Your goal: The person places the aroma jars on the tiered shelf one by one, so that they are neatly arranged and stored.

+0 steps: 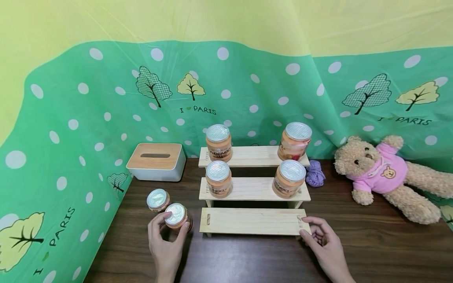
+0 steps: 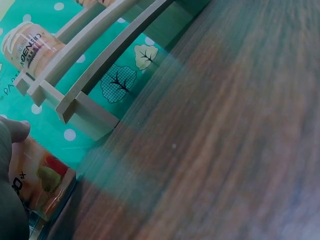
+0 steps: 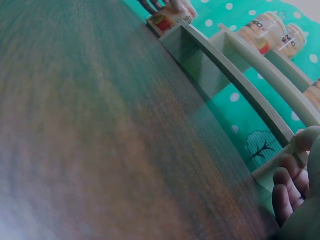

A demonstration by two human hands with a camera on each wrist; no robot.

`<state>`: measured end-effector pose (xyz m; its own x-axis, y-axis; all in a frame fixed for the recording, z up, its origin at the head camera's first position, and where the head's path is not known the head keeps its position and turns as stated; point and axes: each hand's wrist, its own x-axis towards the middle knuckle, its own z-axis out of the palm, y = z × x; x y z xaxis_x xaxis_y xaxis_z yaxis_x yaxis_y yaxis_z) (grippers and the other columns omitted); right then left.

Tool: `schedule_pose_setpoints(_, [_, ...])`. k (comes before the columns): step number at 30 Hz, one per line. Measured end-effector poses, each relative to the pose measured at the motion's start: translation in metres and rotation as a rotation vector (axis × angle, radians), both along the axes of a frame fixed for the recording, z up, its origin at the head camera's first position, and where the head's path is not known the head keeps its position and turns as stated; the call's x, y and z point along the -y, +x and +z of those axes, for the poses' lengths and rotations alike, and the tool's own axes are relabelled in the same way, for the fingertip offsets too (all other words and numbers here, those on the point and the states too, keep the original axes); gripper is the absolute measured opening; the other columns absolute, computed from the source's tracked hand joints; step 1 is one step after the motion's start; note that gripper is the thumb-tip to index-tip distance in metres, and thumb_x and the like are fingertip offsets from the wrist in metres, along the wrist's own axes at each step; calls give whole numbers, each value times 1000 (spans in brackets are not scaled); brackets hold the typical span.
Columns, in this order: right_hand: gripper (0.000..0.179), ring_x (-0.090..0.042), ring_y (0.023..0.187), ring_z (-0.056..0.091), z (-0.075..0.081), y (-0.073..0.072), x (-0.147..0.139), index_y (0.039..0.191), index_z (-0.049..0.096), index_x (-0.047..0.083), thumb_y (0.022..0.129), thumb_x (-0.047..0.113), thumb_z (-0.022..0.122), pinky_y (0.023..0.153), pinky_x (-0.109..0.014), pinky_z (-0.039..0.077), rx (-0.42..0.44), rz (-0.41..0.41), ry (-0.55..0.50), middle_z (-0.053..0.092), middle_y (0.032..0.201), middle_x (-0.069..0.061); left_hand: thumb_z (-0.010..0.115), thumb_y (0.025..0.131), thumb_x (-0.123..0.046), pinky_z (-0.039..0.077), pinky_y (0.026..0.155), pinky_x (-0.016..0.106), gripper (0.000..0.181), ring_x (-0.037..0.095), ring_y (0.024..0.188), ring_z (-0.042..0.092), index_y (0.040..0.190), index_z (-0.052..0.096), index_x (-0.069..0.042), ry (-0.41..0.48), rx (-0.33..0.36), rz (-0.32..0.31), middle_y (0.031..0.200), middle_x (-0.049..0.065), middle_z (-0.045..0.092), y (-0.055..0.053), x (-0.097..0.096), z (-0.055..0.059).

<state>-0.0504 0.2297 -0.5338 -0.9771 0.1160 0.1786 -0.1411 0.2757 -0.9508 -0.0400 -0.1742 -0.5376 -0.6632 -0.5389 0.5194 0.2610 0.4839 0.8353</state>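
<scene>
My left hand (image 1: 165, 243) grips a peach-coloured jar with a silver lid (image 1: 175, 214), thumb on one side and fingers on the other. In the left wrist view that jar (image 2: 45, 182) shows fruit printed on its label and stands close to the tabletop. A second, similar jar (image 1: 157, 199) is just behind it. At the right end of the three-step wooden rack (image 1: 253, 222), my right hand (image 1: 326, 243) holds the lowest step between thumb and forefinger. Its other fingers (image 3: 284, 192) are curled in the right wrist view. The lowest step bears no jar.
Two jars stand on the middle step, one left (image 1: 218, 179) and one right (image 1: 289, 179); two more (image 1: 218, 142) (image 1: 295, 140) stand on the top step. A tissue box (image 1: 155, 162) is at the back left. Purple yarn (image 1: 315, 173) and a teddy bear (image 1: 389, 173) lie right of the rack.
</scene>
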Motion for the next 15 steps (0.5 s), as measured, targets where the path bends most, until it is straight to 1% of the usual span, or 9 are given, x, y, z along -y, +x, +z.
schedule_pose_setpoints(4, [33,-13,60,54,-3,-1,1,130,66,-8,99,-16,72,50,-35,40,-26,2,-55,67,77,-8,101,70,9,47,100,11,63,4,116,60,125,70,2,13,4,8,130,10,66,0,0,-1])
schedule_pose_setpoints(9, [29,-12,64,56,-6,-2,0,128,67,-9,99,-16,71,52,-33,43,-46,-6,-97,64,84,-3,101,70,8,48,100,14,62,4,116,60,123,70,1,30,23,21,129,8,66,1,0,0])
schedule_pose_setpoints(15, [26,-12,67,60,-9,-1,-3,128,65,-11,103,-16,66,55,-28,50,-51,21,-143,65,87,-4,101,72,7,47,100,15,60,6,115,60,122,70,1,33,34,13,127,8,66,2,0,3])
